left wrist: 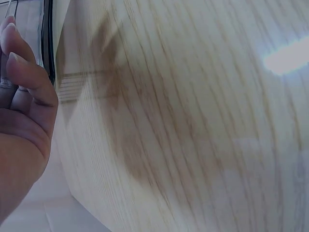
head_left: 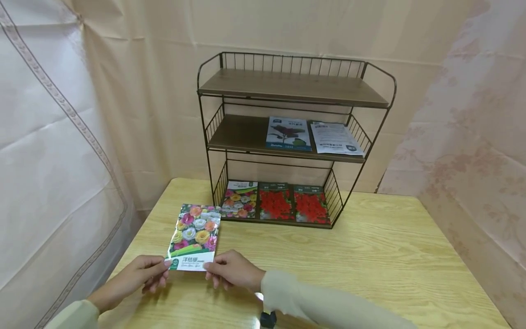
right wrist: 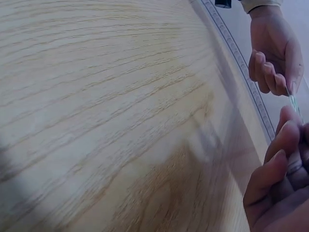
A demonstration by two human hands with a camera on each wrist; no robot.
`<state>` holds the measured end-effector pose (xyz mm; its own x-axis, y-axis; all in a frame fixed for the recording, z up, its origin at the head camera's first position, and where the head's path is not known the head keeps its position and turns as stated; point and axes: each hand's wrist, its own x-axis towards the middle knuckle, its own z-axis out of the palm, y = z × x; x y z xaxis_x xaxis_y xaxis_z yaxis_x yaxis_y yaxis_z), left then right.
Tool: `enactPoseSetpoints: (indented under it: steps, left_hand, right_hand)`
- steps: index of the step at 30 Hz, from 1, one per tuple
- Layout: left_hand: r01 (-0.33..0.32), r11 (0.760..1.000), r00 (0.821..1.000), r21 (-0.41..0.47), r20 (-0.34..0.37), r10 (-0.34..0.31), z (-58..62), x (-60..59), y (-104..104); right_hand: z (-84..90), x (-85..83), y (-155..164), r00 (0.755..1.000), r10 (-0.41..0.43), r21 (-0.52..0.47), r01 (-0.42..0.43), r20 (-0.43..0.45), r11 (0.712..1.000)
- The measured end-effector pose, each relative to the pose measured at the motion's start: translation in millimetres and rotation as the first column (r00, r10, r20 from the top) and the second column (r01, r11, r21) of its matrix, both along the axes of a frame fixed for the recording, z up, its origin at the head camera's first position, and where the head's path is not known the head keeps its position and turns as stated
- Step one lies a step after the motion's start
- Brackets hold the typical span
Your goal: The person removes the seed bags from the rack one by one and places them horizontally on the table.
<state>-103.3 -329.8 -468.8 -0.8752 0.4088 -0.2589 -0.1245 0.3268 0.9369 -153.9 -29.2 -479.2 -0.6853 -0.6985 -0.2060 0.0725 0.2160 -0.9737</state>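
Seed packet (head_left: 193, 237), glossy, multicoloured flower print

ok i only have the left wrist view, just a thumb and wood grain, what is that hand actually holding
Observer: The left hand pinches the lower left corner of a flower seed packet, which shows in the head view.
Operator: is the other hand on it too
Observer: Yes, the right hand pinches the packet's lower right corner.
Operator: anything else around
Observer: A wire shelf rack stands at the back of the table, its top shelf bare.
Operator: and the other shelves
Observer: Two packets lie on the middle shelf and three more on the bottom one.
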Motion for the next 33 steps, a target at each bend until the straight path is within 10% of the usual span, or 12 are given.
enactPoseSetpoints:
  steps: [33]
  left_hand:
    - [-0.059,0.994,0.997,-0.095,0.036,0.063,-4.7,9.3,-25]
  right_hand:
    - [3.8,3.4,-35,1.0,0.014,0.153,-0.015,0.013,0.988]
